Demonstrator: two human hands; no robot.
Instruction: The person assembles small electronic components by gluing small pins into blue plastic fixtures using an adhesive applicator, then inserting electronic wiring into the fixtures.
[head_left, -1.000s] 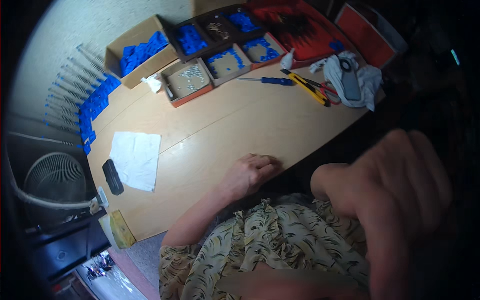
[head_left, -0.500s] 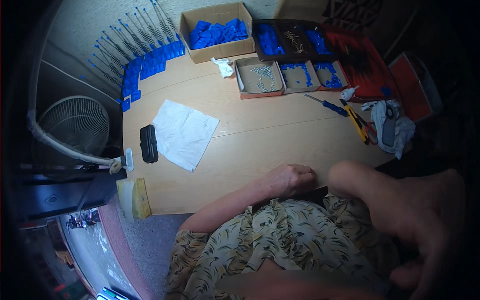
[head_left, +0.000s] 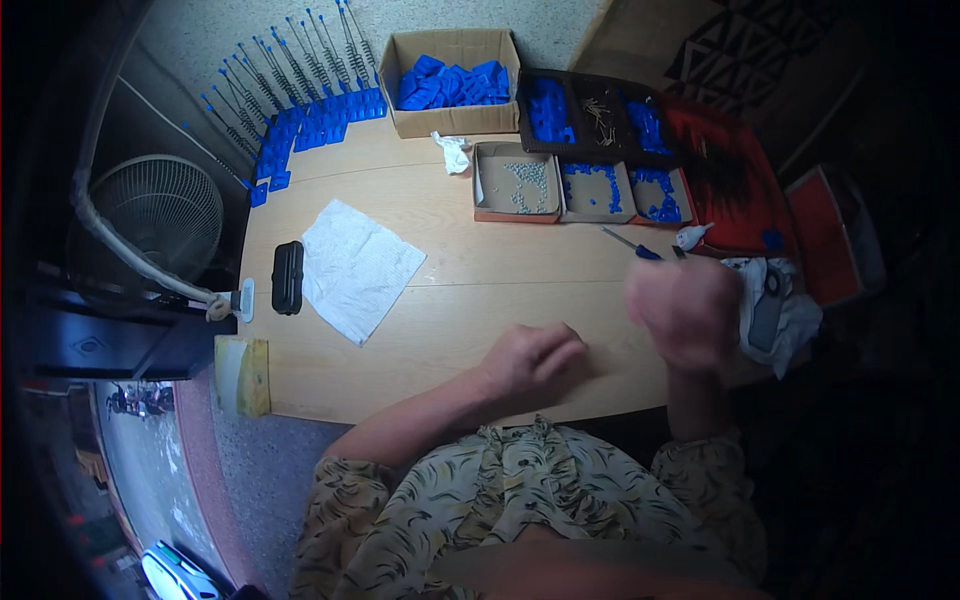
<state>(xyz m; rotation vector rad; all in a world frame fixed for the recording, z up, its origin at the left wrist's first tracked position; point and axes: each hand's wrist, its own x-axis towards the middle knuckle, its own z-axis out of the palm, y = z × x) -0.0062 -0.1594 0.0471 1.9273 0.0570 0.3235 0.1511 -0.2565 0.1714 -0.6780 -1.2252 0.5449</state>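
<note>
Head view: left hand (head_left: 530, 358) curled empty on tabletop (head_left: 450, 310); right hand (head_left: 685, 312) raised, blurred, grip unreadable; screwdriver (head_left: 630, 243) nearest right, lying left-right.

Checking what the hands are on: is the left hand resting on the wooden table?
Touching. The head view shows the left hand curled with its knuckles down on the wooden table, no gap beneath it.

A wooden table (head_left: 450, 260) carries a white cloth (head_left: 357, 266), a black case (head_left: 287, 277), and cardboard trays (head_left: 515, 183).
</note>
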